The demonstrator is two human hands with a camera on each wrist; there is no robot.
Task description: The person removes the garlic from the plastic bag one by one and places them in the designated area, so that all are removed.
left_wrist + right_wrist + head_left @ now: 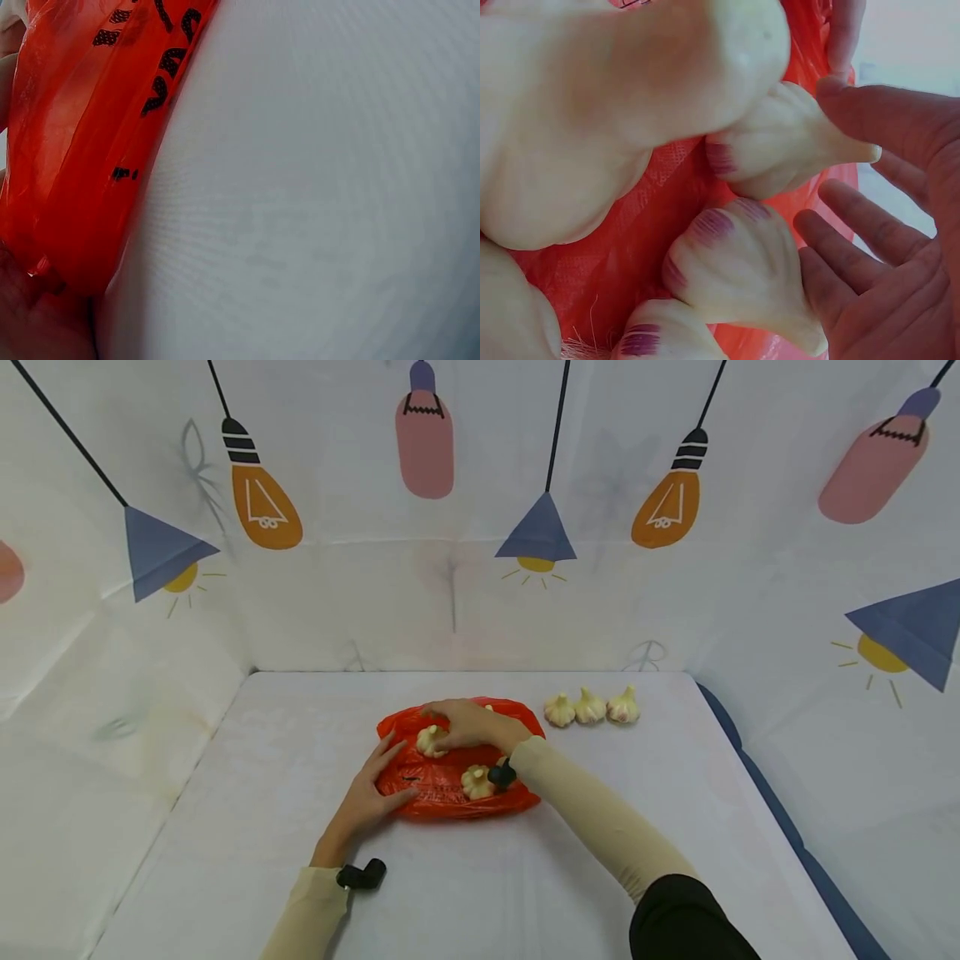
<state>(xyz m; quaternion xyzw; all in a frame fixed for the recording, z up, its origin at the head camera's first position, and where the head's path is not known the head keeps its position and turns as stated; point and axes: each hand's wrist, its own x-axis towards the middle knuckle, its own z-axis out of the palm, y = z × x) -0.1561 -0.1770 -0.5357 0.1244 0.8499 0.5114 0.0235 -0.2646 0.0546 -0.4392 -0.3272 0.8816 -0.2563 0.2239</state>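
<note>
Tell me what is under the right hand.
Under and around the right hand lie a red plastic bag and garlic bulbs; in the head view, whatever the hand covers cannot be seen.

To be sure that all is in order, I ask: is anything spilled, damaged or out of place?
Nothing visible stands out. The red bag lies wrinkled, as thin plastic often does, with several garlic bulbs in or on it; three more bulbs sit in a row on the white table.
</note>
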